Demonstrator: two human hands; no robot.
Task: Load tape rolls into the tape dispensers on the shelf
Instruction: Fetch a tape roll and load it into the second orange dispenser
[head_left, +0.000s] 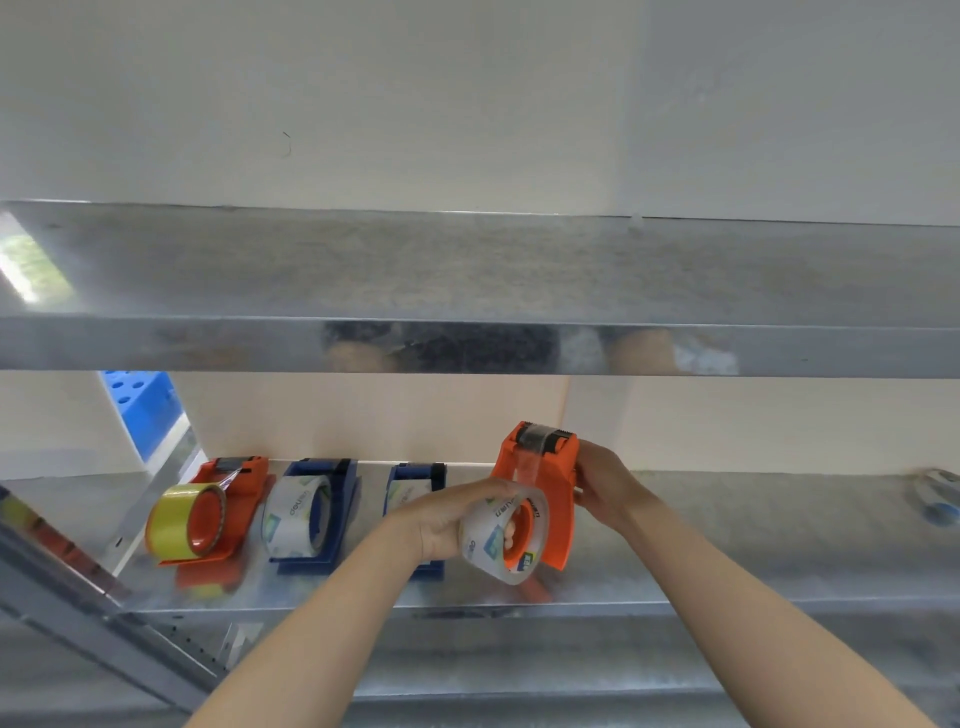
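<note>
Left hand (441, 519) is wrapped around the clear tape roll (491, 545), fingers curled over its rim; the roll sits on the hub of the raised orange dispenser (558, 509). Right hand (605, 488) clasps that dispenser from its far side, so it stands upright between both hands, with a strip of tape running up to its head. Just behind the left hand, partly hidden, is a blue dispenser (415, 480). Further out to that hand's left, on the metal shelf (727, 545), lie a second blue dispenser (337, 480) and a yellow-roll dispenser (228, 483).

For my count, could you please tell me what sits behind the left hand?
A blue dispenser stands behind the left hand; part of its tape roll shows, the hand hides the rest.
</note>
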